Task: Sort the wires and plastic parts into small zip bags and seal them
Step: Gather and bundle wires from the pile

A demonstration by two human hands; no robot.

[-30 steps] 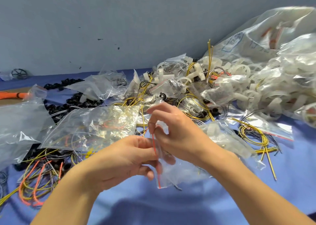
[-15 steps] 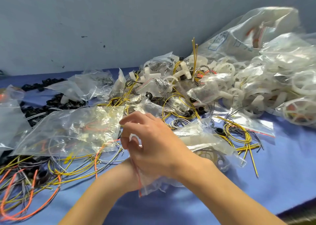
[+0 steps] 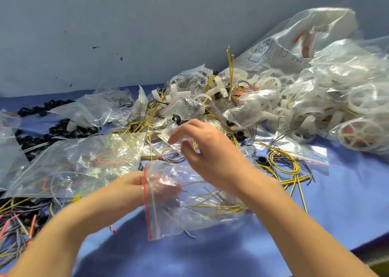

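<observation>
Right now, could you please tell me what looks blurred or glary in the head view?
In the head view, motion blur smears the right hand and the big clear plastic sack at upper right; glare whitens the crinkled clear zip bag at left.

left hand [image 3: 134,185] fingers [image 3: 166,187]: veiled by zip bag [image 3: 189,217] | right hand [image 3: 210,156]: blurred

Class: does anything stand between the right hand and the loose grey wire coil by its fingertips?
Nothing visible does. The open right hand hovers beside the loose grey wire coil, which lies exposed. The clear zip bag with a red strip, held by the left hand, sits nearer the person.
</observation>
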